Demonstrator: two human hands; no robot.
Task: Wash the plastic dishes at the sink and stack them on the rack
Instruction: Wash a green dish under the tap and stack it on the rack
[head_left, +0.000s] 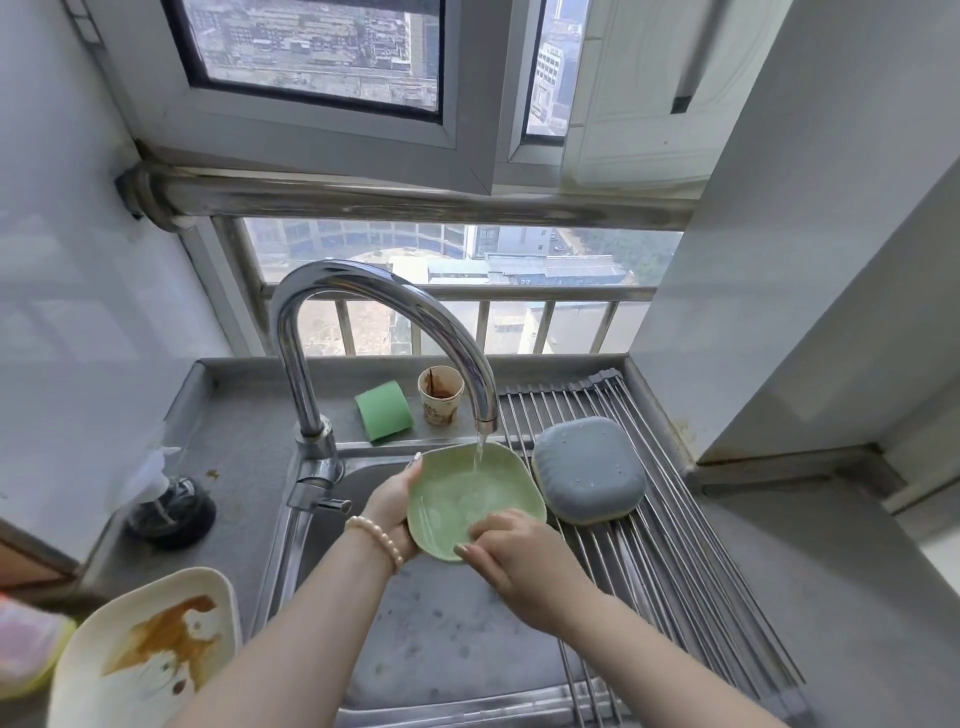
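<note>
Fingers of the left hand (397, 506) curl round the 9 o'clock rim of the green dish (467, 493), holding it tilted over the sink (441, 623), while the right hand (511, 553) lies across the dish's 5 o'clock edge with its fingers (485, 527) bent against the inside, seemingly rubbing it; whether they pinch the rim I cannot tell. Water from the faucet (384, 332) falls into the dish near its 12 o'clock side. Washing looks partly done: at 3 o'clock from the green dish, just beside it, a grey-blue dish (589, 470) lies upside down on the roll-up rack (649, 519), beaded with drops, so it is probably finished. Left to do, by my reading, are the green dish's rinse and its move to the rack, then the cream plate (150, 654) at 8 o'clock on the counter (234, 467), smeared with brown sauce. A stained paper cup (440, 395) and a green sponge (383, 410) stand at 12 o'clock behind the sink.
</note>
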